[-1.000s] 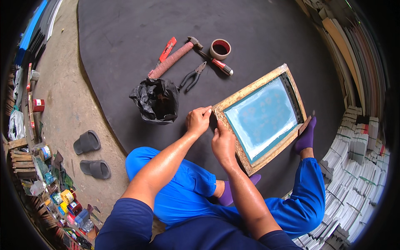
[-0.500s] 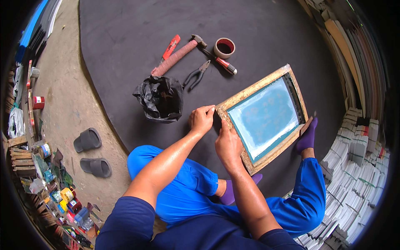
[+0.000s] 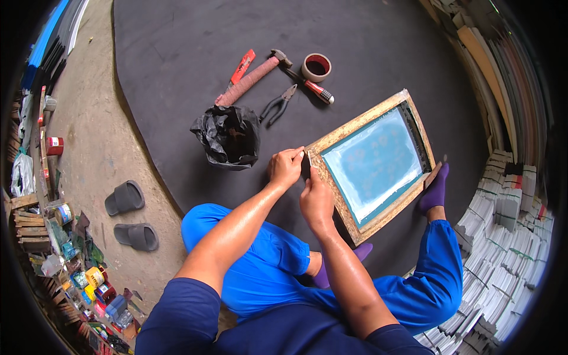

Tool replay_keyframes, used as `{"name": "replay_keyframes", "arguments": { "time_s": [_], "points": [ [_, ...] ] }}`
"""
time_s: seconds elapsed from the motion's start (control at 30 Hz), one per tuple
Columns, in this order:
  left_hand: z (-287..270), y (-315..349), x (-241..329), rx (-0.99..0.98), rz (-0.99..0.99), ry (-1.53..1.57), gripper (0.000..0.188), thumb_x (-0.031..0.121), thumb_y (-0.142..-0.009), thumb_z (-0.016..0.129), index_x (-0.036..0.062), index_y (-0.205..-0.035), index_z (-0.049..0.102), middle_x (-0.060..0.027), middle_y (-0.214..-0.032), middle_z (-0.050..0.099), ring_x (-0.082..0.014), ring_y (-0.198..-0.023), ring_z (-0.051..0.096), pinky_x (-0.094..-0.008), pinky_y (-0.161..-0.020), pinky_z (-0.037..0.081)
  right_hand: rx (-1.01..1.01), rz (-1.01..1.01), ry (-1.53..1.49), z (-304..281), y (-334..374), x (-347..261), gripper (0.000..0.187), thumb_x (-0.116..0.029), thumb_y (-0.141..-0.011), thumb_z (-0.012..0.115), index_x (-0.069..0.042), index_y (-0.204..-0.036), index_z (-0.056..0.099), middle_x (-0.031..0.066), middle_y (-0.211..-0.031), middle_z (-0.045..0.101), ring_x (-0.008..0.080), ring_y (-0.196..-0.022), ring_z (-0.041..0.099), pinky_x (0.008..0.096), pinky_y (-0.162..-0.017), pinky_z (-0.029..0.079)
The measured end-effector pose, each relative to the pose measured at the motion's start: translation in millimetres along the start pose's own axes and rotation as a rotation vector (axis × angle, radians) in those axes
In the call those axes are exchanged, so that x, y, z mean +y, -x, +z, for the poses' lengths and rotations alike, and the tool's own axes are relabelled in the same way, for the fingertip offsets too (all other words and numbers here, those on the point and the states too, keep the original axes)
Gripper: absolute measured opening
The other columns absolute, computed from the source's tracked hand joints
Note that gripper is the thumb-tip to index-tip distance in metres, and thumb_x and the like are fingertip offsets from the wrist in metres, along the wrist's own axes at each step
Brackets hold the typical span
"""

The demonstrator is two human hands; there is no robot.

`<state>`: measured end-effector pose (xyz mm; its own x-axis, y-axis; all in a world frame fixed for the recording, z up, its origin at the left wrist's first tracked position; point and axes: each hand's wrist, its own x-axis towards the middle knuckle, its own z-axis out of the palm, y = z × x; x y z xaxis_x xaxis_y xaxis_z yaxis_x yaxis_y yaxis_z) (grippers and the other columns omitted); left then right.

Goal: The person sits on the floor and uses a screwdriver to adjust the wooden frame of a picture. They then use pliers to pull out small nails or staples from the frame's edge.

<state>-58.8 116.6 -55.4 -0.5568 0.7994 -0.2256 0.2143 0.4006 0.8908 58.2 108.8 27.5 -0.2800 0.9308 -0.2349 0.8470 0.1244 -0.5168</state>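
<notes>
Pinching tan rectangular speckled-wood frame (image 3: 357, 121) with left fingers (image 3: 294, 155) | about right fingers (image 3: 314, 174), cannot tell | could twist from uneven grip

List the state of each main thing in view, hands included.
Tan rectangular wooden frame, both hands at its left side
Bare left hand, fingers curled, grip unclear
Bare right hand, fingers curled, grip unclear
Black plastic bag, mouth open
Black-handled metal pliers, lying, handles apart
Pink-wrapped metal hammer, lying
Red-handled screwdriver, lying
Round beige roll, lying flat
Flat red tool, lying
Grey slippers, unworn
</notes>
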Motion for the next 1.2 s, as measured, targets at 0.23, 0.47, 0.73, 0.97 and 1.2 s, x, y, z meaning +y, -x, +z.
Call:
{"name": "replay_keyframes", "arguments": {
  "time_s": [0.23, 0.47, 0.73, 0.97, 1.2],
  "points": [
    [-1, 0, 0, 0.000, 0.021, -0.005, 0.027, 0.024, -0.097, 0.066, 0.0067, -0.113, 0.079, -0.0153, -0.113, 0.076, -0.0322, -0.103, 0.075, -0.0386, -0.089, 0.057, -0.080, 0.080, 0.085, -4, 4, -5, 0.038, -0.007, -0.097, 0.059, 0.003, -0.133, 0.065, 0.0304, -0.109, 0.072, 0.0460, -0.100, 0.071, 0.0485, -0.088, 0.057],
    [1, -1, -6, 0.001, 0.018, 0.005, 0.027, 0.026, -0.097, 0.065, 0.0097, -0.112, 0.080, -0.0132, -0.112, 0.076, -0.0334, -0.103, 0.074, -0.0404, -0.089, 0.057, -0.035, 0.091, -0.209, 0, 2, 1, 0.038, -0.007, -0.100, 0.060, 0.004, -0.136, 0.063, 0.0293, -0.123, 0.069, 0.0394, -0.115, 0.069, 0.0410, -0.100, 0.054],
    [3, -2, -3, 0.004, 0.023, -0.007, 0.026, 0.025, -0.097, 0.065, 0.0087, -0.112, 0.080, -0.0145, -0.111, 0.077, -0.0333, -0.101, 0.074, -0.0398, -0.088, 0.057, 0.154, -0.159, -0.293, 32, -2, 46, 0.040, -0.015, -0.099, 0.061, -0.005, -0.137, 0.063, 0.0248, -0.095, 0.072, 0.0448, -0.087, 0.070, 0.0526, -0.082, 0.056],
    [-2, -3, 2, -0.011, -0.005, -0.030, 0.026, 0.024, -0.097, 0.066, 0.0087, -0.111, 0.080, -0.0143, -0.109, 0.077, -0.0328, -0.100, 0.075, -0.0394, -0.087, 0.057, 0.054, -0.058, -0.235, 13, 2, 32, 0.039, -0.010, -0.099, 0.062, -0.002, -0.137, 0.064, 0.0262, -0.109, 0.073, 0.0423, -0.096, 0.072, 0.0468, -0.086, 0.058],
    [-1, -2, 0, -0.006, -0.012, -0.020, 0.026, 0.026, -0.097, 0.065, 0.0099, -0.111, 0.080, -0.0124, -0.110, 0.077, -0.0322, -0.101, 0.075, -0.0394, -0.088, 0.057, 0.000, 0.091, -0.643, 27, -2, 40, 0.041, -0.007, -0.101, 0.062, 0.004, -0.141, 0.060, 0.0211, -0.130, 0.071, 0.0234, -0.121, 0.067, 0.0339, -0.104, 0.050]
  ]
}}
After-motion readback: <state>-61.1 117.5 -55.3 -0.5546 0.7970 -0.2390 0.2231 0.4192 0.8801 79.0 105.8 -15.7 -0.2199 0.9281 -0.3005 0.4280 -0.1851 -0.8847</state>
